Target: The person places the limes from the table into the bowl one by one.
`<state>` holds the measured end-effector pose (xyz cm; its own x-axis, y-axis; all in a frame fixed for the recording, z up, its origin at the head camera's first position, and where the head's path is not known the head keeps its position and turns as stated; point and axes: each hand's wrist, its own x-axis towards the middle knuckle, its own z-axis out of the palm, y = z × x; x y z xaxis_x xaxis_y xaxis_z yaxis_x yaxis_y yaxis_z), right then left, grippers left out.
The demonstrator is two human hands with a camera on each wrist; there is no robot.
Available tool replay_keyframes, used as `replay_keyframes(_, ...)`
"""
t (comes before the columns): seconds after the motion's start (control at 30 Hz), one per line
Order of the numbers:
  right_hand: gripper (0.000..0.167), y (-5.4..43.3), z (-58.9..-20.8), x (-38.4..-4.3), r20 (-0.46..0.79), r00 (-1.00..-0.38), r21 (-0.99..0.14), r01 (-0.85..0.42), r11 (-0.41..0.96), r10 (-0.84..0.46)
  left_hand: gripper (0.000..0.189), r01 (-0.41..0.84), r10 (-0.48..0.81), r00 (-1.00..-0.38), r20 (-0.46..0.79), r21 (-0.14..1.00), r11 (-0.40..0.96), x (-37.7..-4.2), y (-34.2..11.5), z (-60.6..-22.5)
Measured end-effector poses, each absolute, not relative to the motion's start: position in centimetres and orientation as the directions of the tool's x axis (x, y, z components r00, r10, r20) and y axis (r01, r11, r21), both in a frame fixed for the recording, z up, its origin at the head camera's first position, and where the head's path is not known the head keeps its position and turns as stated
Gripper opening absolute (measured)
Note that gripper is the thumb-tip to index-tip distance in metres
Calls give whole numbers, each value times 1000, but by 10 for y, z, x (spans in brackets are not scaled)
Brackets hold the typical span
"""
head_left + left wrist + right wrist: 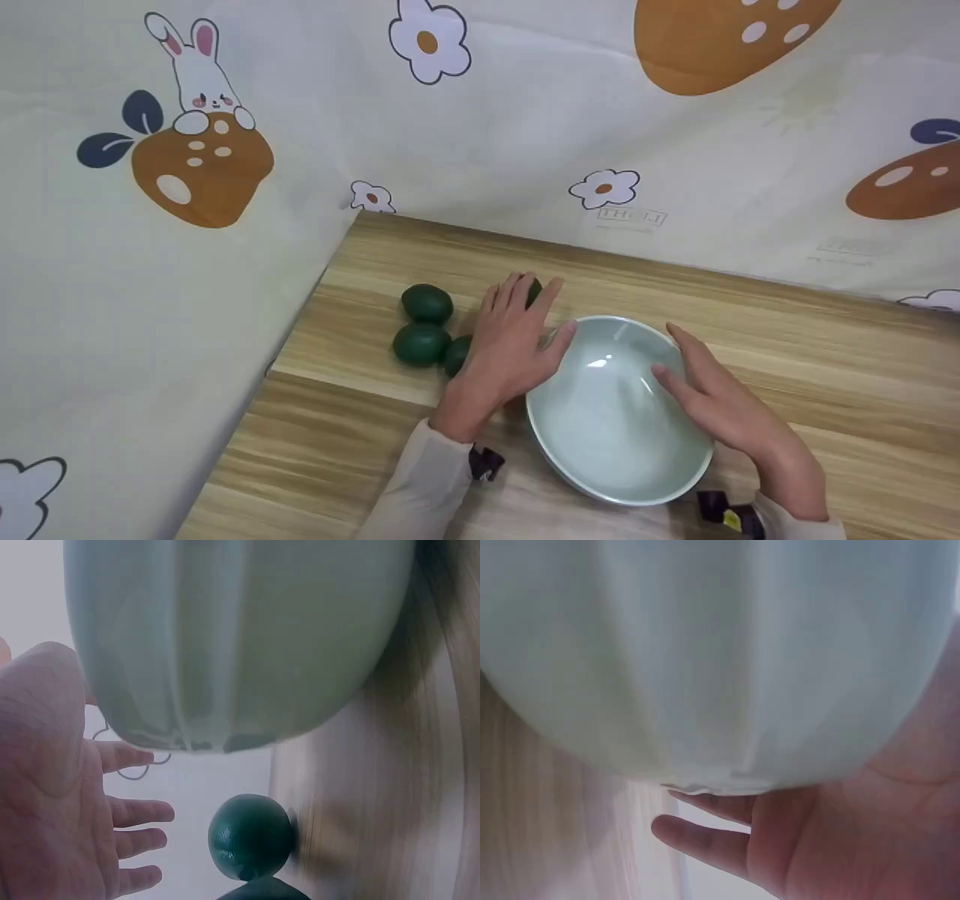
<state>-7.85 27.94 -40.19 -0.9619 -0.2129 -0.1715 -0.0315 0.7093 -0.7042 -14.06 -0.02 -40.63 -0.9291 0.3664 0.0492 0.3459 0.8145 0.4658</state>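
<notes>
A pale green, glossy bowl (pixel 615 435) sits on the wooden table between both hands, its inside bare. My left hand (pixel 510 341) is at its left rim, fingers stretched forward and the thumb by the rim; in the left wrist view the fingers are straight and apart. Across the right rim lies my right hand (pixel 724 401), thumb over the inside and fingers along the outside, loosely extended. Several smooth, dark green, egg-shaped objects (pixel 422 345) lie left of the bowl. One green object (pixel 533 292) is partly hidden behind the left fingers; another is partly covered by the left hand.
The wooden table (pixel 322 427) meets a patterned wall covering (pixel 510 135) at its back edge. More of the covering (pixel 112 300) runs along the left edge. Dark wrist straps (pixel 486 463) show at both sleeves.
</notes>
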Motion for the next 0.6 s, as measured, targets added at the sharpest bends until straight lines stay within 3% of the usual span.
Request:
replay_keyframes(0.3, 59, 287, -402, -76, -147, -958, -761, -48, 647, -244, 67, 313, 343, -939, 28, 485, 817, -145, -6, -408)
replay_keyframes(0.6, 59, 299, -405, -76, -182, -940, -818, -18, 574, -289, 68, 264, 315, -949, -13, 516, 815, -149, -10, -413)
